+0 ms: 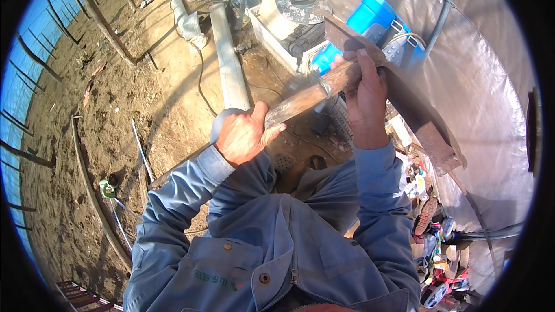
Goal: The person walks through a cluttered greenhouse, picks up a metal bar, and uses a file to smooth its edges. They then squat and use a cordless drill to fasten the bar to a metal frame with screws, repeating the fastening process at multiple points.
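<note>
A long-handled hoe (306,99) with a broad, rusty metal head (419,115) lies slantwise across me. Its wooden handle runs down to the left, passing behind my left forearm. My left hand (243,136) is closed round the handle at its middle. Close to the head, my right hand (367,95) wraps the handle, its thumb extended up toward the metal. A band circles the wood just left of the right hand. The head reaches out on both sides of the handle's end, its longer part pointing to the lower right.
Ahead stand a white crate (277,40), a round patterned lid (303,4) and blue containers (370,17). A pale beam (228,58) lies on the dirt. Plastic sheeting (480,63) rises on the right above a litter pile (442,254). Wooden poles (104,17) stand at left.
</note>
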The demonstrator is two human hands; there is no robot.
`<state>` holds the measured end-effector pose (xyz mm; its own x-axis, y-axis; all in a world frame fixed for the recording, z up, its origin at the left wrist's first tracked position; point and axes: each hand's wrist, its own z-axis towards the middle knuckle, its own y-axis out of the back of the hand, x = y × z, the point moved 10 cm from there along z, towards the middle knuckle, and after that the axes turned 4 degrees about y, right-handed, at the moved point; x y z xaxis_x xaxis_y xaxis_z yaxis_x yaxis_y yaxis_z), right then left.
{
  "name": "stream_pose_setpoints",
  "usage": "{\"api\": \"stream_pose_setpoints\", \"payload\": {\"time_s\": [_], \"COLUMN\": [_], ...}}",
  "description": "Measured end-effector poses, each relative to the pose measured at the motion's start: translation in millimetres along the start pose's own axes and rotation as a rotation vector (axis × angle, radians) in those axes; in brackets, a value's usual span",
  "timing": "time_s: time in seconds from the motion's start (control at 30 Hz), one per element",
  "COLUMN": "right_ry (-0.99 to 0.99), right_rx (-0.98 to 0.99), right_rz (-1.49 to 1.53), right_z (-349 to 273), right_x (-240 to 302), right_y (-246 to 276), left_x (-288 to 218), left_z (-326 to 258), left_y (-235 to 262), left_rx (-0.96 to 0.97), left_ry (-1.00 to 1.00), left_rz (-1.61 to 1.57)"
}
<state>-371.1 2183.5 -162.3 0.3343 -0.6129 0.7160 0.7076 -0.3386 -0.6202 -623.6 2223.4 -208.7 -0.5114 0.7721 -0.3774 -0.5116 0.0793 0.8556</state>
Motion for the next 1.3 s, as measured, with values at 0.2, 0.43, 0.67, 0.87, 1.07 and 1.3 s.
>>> {"api": "stream_pose_setpoints", "payload": {"time_s": [0.2,0.43,0.67,0.87,1.07,1.3], "right_ry": [0.097,0.144,0.108,-0.038,-0.002,0.022], "right_rx": [-0.034,0.026,0.015,0.006,-0.074,-0.087], "right_rz": [-0.097,-0.1,-0.029,0.035,-0.015,-0.065], "right_z": [-2.5,-6.7,-5.1,-2.8,3.0,3.2], "right_x": [9.5,18.1,11.1,-8.2,-10.7,-14.1], "right_y": [0.7,-7.6,-4.7,7.5,14.7,19.8], "left_x": [-4.8,-7.5,-9.4,-11.8,-12.0,-9.1], "left_z": [-0.4,0.5,1.6,3.4,3.0,4.2], "left_y": [2.3,2.2,1.8,0.1,-11.0,-22.8], "left_rx": [-0.036,-0.031,-0.025,-0.02,0.028,0.069], "left_ry": [-0.031,-0.033,-0.041,-0.056,-0.08,-0.081], "left_rz": [-0.018,-0.016,0.009,0.012,-0.062,-0.037]}}
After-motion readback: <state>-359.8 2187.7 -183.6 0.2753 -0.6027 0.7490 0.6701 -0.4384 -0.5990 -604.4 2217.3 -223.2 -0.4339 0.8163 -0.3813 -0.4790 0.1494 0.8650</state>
